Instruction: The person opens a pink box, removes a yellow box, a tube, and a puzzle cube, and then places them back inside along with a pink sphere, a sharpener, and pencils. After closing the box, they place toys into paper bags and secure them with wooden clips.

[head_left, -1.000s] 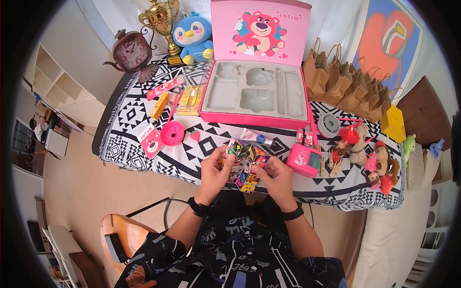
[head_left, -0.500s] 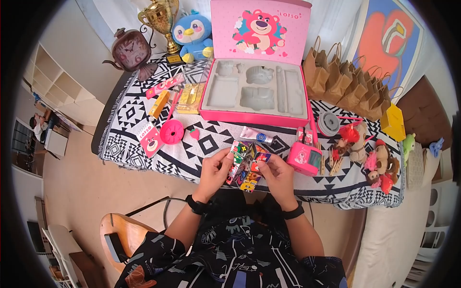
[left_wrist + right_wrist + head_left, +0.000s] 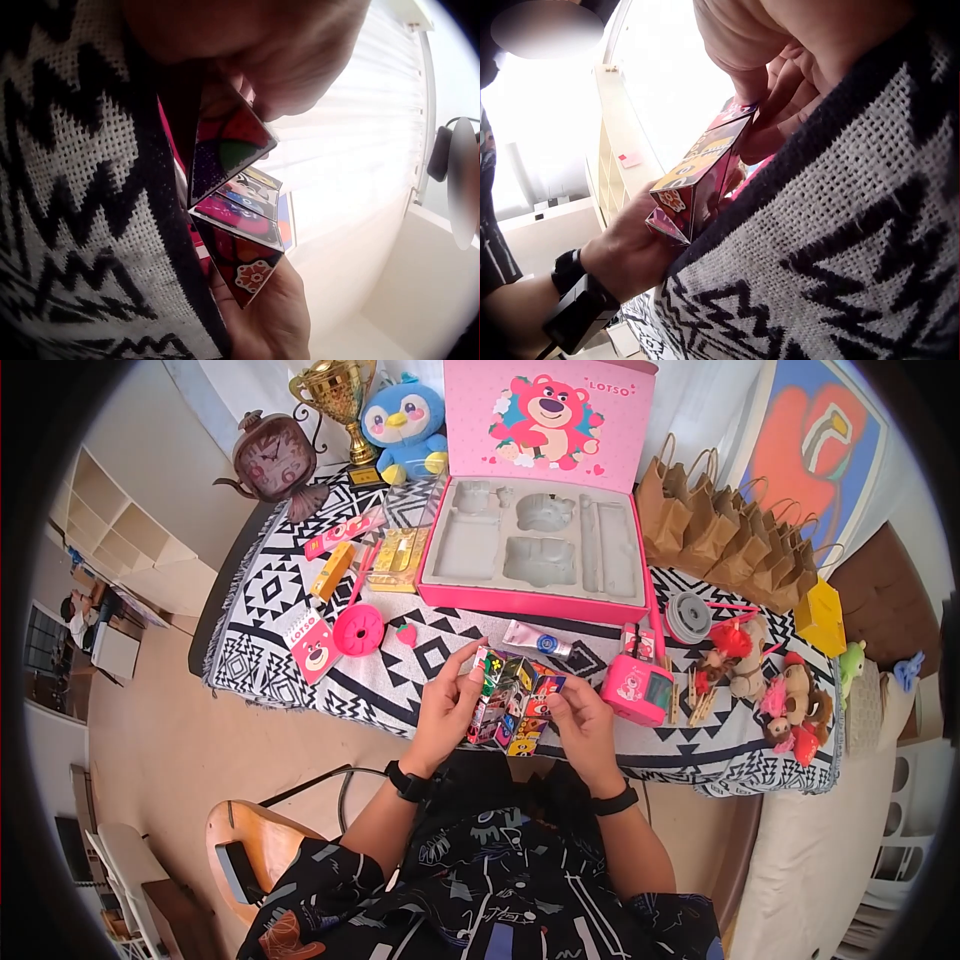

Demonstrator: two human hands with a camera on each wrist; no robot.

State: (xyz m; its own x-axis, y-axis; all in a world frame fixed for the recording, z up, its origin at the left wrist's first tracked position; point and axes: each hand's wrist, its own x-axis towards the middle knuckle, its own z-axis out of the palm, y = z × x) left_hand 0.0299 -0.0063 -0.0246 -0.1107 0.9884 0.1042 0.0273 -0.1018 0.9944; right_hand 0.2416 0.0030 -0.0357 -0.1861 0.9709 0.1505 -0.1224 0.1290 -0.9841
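Both hands hold a colourful folding piece with angular, printed faces [image 3: 527, 712] above the front edge of the patterned cloth. The left hand [image 3: 446, 705] pinches its left side between thumb and fingers, and the right hand [image 3: 583, 728] pinches its right side. Triangular faces of the folding piece [image 3: 232, 146] point outward in the left wrist view, with the left hand [image 3: 262, 52] above. In the right wrist view the right hand [image 3: 787, 67] grips one end of the folding piece [image 3: 697, 169]; the left hand [image 3: 630, 244] is at the other. Some fingertips are hidden behind it.
Behind the hands lie a silver tube [image 3: 538, 640] and an open pink box [image 3: 530, 600] with a grey insert. A pink bear-print container [image 3: 638, 688], wooden sticks and small plush toys [image 3: 748, 670] sit to the right. A pink disc [image 3: 358, 630] and notebook [image 3: 312, 645] are at left.
The folding piece has changed shape between the hands, its two halves now closer together with different faces showing. Both hands keep their pinch on it. The head view has shifted slightly.
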